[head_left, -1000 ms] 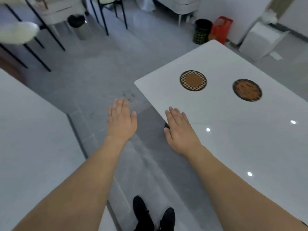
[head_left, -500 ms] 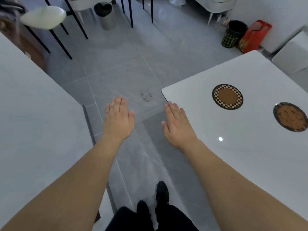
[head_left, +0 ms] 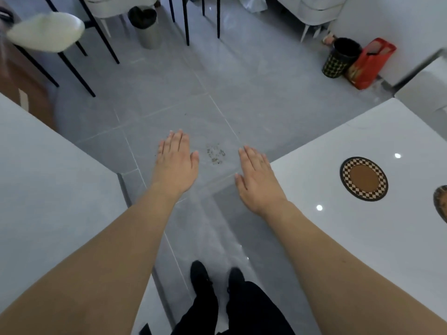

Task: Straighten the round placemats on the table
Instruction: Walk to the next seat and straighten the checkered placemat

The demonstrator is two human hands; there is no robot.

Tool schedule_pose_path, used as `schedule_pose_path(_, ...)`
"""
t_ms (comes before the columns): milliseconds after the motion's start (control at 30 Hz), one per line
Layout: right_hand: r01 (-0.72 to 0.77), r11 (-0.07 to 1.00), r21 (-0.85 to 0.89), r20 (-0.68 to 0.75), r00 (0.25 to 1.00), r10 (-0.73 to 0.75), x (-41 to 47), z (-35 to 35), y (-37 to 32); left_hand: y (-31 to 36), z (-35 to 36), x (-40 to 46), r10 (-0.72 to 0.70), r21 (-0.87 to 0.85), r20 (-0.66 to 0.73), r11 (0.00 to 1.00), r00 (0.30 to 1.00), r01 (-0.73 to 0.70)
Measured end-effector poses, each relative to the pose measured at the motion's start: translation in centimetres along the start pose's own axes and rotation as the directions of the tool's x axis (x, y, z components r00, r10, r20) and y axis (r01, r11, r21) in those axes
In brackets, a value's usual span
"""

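A round placemat (head_left: 364, 178) with a brown centre and a checkered rim lies flat on the glossy white table (head_left: 362, 238) at the right. A second brown round placemat (head_left: 441, 203) is cut off by the right frame edge. My left hand (head_left: 175, 163) hovers flat over the grey floor between the two tables, fingers extended, holding nothing. My right hand (head_left: 258, 180) is flat too, palm down near the white table's left corner, well left of the checkered placemat and not touching it.
Another white table (head_left: 48, 194) fills the left side. Grey tiled floor with a small patch of crumbs (head_left: 215, 153) lies between the tables. Beyond stand black-legged chairs (head_left: 46, 32), a silver bin (head_left: 146, 25), a checkered bin (head_left: 339, 58) and a red bag (head_left: 368, 62). My feet (head_left: 217, 279) are below.
The view has swung left, so both placemats slid toward the right edge and the second one is now partly cut off. Both hands stay flat and empty, over the gap between tables.
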State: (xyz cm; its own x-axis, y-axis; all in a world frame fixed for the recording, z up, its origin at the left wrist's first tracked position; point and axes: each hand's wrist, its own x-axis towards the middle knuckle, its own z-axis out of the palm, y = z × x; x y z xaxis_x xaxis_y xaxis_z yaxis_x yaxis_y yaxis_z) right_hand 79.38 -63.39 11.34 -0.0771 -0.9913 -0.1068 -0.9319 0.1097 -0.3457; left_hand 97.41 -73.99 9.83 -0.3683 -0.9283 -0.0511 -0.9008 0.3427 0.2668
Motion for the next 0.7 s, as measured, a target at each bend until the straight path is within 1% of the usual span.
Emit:
schedule_pose_path(133,-0.047,0.998,0.030,-0.004,0.999,0.047,3.8,-0.5,0.3,-0.5,-0.4,4.5,0.047,0.013,0.025,0.999,0.999,-0.048)
schedule_pose_path(233,-0.064,0.997,0.039,0.020,0.998,0.063,6.6,-0.8,0.7,-1.2,-0.9,7.5,0.038,0.012,0.019,0.999,0.999,-0.038)
schedule_pose_path(367,-0.107,0.992,0.062,-0.018,0.994,0.108,10.8,-1.2,0.8,-2.2,-1.6,11.5,0.077,0.031,0.029,0.996,0.997,-0.078)
schedule_pose_path(467,-0.121,0.990,0.076,-0.019,0.992,0.123,13.3,-1.5,0.5,-2.6,-2.2,14.8,0.104,0.016,0.036,0.994,0.994,-0.104)
schedule_pose_path(567,-0.182,0.980,0.078,-0.053,0.981,0.186,15.5,-1.8,1.1,-1.8,-2.0,18.3,0.188,-0.002,0.047,0.982,0.981,-0.188)
schedule_pose_path(700,-0.353,0.929,0.109,-0.112,0.924,0.365,16.4,-2.3,2.3,0.9,-1.9,22.6,0.364,-0.013,0.119,0.931,0.924,-0.365)
